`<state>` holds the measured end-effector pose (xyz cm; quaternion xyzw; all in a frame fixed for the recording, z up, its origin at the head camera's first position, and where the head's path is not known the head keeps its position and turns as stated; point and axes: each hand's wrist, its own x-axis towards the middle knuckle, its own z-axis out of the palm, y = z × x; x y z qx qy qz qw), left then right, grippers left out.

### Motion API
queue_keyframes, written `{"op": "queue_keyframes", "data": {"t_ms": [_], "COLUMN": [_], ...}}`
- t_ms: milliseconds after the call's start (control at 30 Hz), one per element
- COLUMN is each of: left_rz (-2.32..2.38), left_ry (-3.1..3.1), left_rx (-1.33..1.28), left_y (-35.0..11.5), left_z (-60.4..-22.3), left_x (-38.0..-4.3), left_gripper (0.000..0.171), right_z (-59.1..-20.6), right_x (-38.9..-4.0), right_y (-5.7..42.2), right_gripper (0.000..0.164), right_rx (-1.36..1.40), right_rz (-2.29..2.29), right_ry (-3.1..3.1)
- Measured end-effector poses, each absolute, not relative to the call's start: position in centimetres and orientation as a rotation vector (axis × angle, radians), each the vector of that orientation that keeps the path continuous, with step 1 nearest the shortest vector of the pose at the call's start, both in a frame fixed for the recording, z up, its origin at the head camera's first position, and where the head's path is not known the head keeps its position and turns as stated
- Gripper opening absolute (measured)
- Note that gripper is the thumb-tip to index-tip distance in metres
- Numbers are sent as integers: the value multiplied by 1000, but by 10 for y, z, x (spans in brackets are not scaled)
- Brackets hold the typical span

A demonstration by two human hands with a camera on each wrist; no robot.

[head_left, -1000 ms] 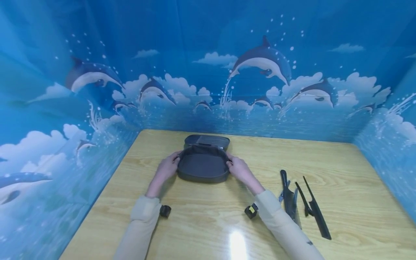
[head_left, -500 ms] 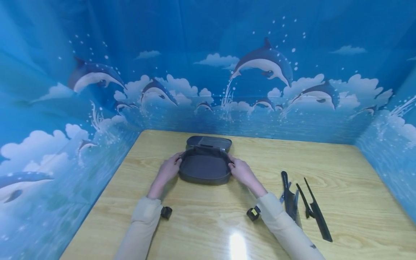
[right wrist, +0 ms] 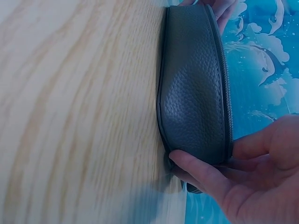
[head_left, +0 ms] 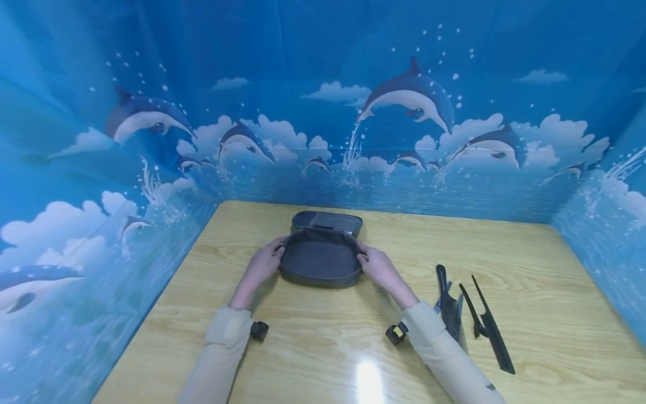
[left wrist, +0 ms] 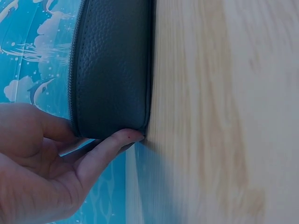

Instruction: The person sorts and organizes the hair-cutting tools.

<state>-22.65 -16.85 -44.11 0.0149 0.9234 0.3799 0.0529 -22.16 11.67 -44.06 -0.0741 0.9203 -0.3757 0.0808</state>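
A dark zippered case point(head_left: 321, 260) with grainy leather-like sides lies on the table, unzipped, its lid point(head_left: 328, 222) folded back behind it. Nothing shows inside the case. My left hand point(head_left: 264, 262) grips its left end, fingers at the rim and one digit low on the side wall in the left wrist view point(left wrist: 51, 163). At the opposite end, my right hand point(head_left: 379, 268) holds the case the same way. The right wrist view shows a fingertip pressing near the bottom seam of the case point(right wrist: 194, 88). The hidden fingers lie behind the case ends.
Right of the right forearm lie a black-handled comb-like tool point(head_left: 447, 306), bluish scissors-like blades point(head_left: 458, 314) partly under it, and a black V-shaped hair tool point(head_left: 492, 331). A blue dolphin-print curtain point(head_left: 313, 112) encloses the wooden table point(head_left: 323, 359) at the back and sides.
The case and both hands have shifted very slightly to the right in the head view. Both hands keep their hold on its ends; the tools have stayed put.
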Motion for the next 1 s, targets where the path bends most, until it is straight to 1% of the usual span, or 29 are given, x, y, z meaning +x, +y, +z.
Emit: {"op": "queue_keyframes", "data": {"t_ms": [1000], "left_rz": [1200], "left_ry": [2769], "left_rx": [44], "left_y": [-152], "left_z": [-440], "left_x": [-217], "left_gripper": [43], "right_z": [-437], "right_x": [-212], "right_y": [129], "right_gripper": [50], "right_rx": [-197], "right_rz": [-1123], "right_ry": [2717]}}
